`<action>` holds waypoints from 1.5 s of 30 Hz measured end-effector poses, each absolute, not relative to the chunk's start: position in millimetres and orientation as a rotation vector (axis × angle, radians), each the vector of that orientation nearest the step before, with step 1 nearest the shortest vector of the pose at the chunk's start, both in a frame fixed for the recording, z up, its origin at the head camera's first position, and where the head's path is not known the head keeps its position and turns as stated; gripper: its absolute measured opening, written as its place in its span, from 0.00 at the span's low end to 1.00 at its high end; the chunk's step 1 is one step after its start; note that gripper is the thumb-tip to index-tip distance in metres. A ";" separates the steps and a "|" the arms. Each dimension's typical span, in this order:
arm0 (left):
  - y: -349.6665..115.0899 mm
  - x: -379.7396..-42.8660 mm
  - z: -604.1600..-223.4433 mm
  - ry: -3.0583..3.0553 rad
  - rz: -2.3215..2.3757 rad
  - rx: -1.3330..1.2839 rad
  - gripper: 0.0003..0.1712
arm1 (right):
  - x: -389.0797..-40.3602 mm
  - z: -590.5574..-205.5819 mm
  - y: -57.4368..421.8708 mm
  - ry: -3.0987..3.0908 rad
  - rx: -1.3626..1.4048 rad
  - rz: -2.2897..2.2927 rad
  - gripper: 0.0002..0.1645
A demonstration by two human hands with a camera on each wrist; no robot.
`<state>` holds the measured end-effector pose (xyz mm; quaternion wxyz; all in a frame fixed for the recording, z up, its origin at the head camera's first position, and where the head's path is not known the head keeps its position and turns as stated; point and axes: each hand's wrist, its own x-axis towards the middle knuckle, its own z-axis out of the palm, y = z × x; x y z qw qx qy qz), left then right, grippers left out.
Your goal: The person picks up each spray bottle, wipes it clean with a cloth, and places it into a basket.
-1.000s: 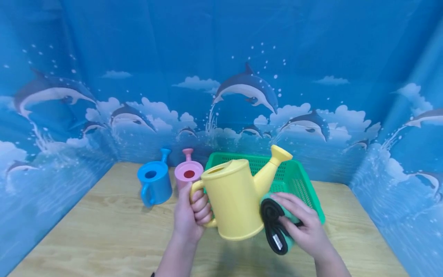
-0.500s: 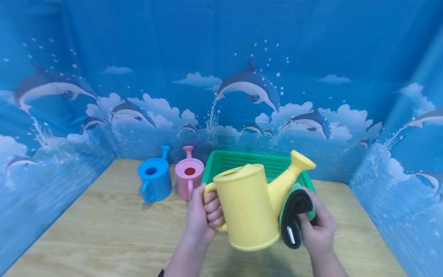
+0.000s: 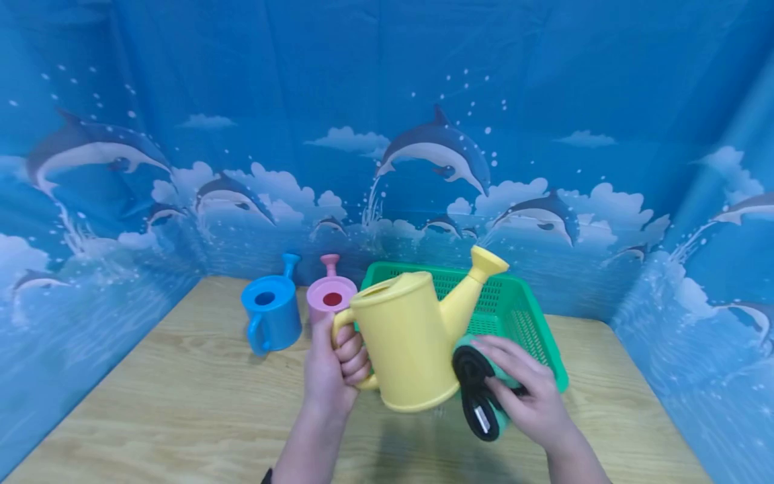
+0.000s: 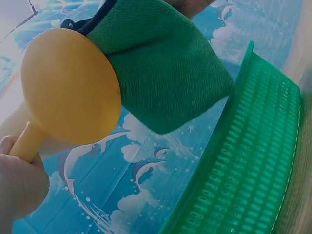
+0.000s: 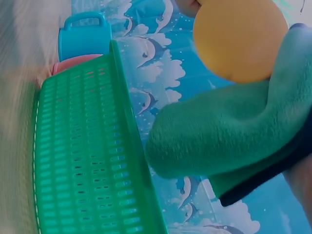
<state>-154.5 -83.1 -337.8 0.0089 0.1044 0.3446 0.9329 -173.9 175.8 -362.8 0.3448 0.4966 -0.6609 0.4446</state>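
Yellow can (image 3: 408, 343) held aloft by its handle (image 3: 341, 324)

The left grip (image 3: 331, 366) is curled round the handle, holding the can tilted above the surface (image 3: 181, 410), before the basket (image 3: 547, 346). The right grip (image 3: 532, 396) pinches a folded cloth (image 5: 209, 129), apparently touching the can below its spout (image 3: 461, 306). A hard push there could twist the can, since its support sits opposite; loose folds could also slip free. The can looks like smooth plastic, round-bodied with a flared spout; the cloth is plush green, black-edged; the basket slotted.
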 end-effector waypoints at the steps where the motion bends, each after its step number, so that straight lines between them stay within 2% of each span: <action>1: -83.1 -154.2 -337.7 1.092 2.896 0.357 0.29 | -174.2 -362.4 175.6 -1.714 1.266 1.143 0.21; 8: -76.6 -150.9 -338.4 1.261 2.726 0.489 0.29 | -170.6 -357.3 173.2 -1.725 0.853 1.166 0.19; 13: -68.0 -148.9 -341.2 1.458 2.654 0.458 0.28 | -165.3 -353.2 174.1 -1.742 0.582 1.256 0.28; 20: -67.3 -146.3 -341.8 1.655 2.731 0.428 0.26 | -162.9 -350.9 173.8 -1.772 0.585 1.234 0.27; 29: -67.1 -141.6 -344.6 2.001 2.813 0.536 0.22 | -162.5 -348.3 179.5 -1.776 0.464 1.227 0.28; 35: -66.9 -141.8 -350.3 2.742 2.683 0.927 0.15 | -166.2 -347.9 188.9 -1.722 0.470 1.300 0.28; 42: -66.2 -152.4 -355.2 3.257 2.291 1.430 0.24 | -162.8 -342.6 191.1 -1.751 0.413 1.235 0.27; 45: -65.4 -156.2 -356.3 3.394 2.111 1.608 0.23 | -161.3 -340.5 190.1 -1.756 0.419 1.209 0.26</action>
